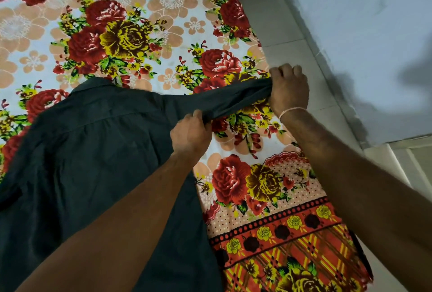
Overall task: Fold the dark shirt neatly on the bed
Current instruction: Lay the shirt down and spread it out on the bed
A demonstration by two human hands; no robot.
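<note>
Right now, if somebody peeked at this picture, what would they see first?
Probably the big dark shirt spread on the left, over a bedsheet full of red and yellow roses. Next, the left hand and right hand gripping the shirt's sleeve stretched out to the right.

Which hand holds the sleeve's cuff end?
The right hand, with a pale thread on its wrist, grips the outer end of the dark shirt sleeve. The left hand pinches it nearer the shoulder.
</note>
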